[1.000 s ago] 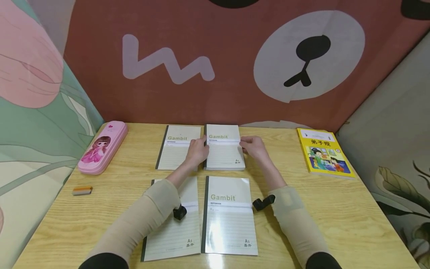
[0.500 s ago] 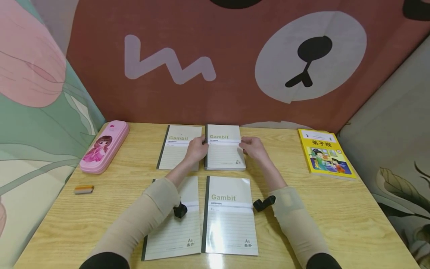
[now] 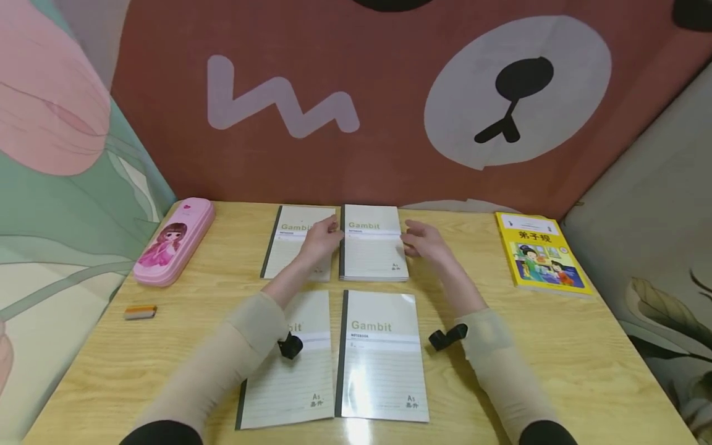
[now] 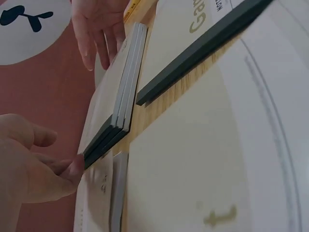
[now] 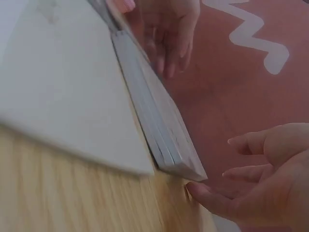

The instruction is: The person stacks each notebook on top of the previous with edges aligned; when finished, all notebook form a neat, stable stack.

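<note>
A neat stack of white Gambit notebooks (image 3: 372, 253) lies at the back middle of the table, dark spines to the left. My left hand (image 3: 321, 240) is at the spine side; in the left wrist view its fingertips (image 4: 76, 166) are right at the dark spines, with the fingers loosely bent. Across the stack, my right hand (image 3: 425, 241) has its fingers apart at the page edges. In the right wrist view one fingertip (image 5: 195, 187) is close to the stack's corner. Another notebook (image 3: 278, 259) lies left of the stack, partly under my left hand in the head view.
Two more notebooks lie in front, the left one (image 3: 295, 389) partly behind my forearm and the right one (image 3: 384, 364) in full view. A pink pencil case (image 3: 175, 241) and a small orange-and-grey eraser-like block (image 3: 140, 312) are at left. A yellow book (image 3: 542, 253) lies at right.
Both hands have loosened from the stack's sides, fingers spreading. The right hand has shifted slightly outward, and the left forearm has moved a little left. The stack stays in place.
</note>
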